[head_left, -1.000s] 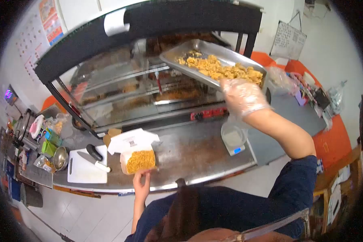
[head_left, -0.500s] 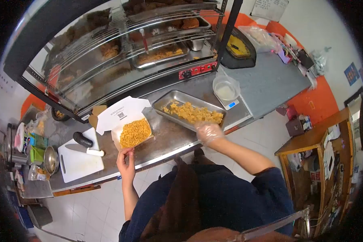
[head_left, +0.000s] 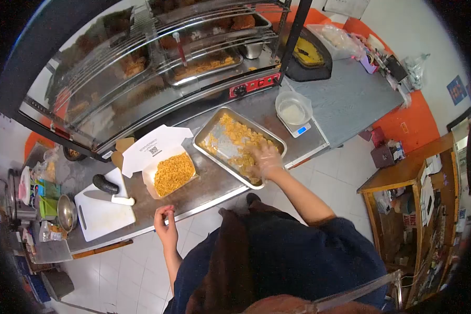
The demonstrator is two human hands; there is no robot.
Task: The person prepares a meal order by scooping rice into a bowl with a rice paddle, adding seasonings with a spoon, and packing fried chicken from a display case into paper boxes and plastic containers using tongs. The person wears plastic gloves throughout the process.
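My right hand (head_left: 267, 158), in a clear plastic glove, reaches into a metal tray (head_left: 213, 116) of yellow-brown food pieces (head_left: 239, 132). Its fingers are spread over the food at the tray's right side. Left of the tray stands an open white takeout box (head_left: 147, 178) filled with orange-yellow noodles (head_left: 172, 175), its lid folded back. My left hand (head_left: 166, 226) hovers by the counter's front edge, just below the box and apart from it. The fingers are curled in, and I see nothing in them.
A white cutting board (head_left: 110, 222) to the left carries a knife (head_left: 123, 200) and a dark oblong item (head_left: 104, 184). A plastic tub (head_left: 293, 111) sits on a digital scale (head_left: 302, 130) to the right. Behind the counter rises a glass food warmer (head_left: 254, 86).
The tray, tipped before, now lies flatter, with its food more spread out. My right hand has moved further in over the food. My left hand has drawn back from the box edge.
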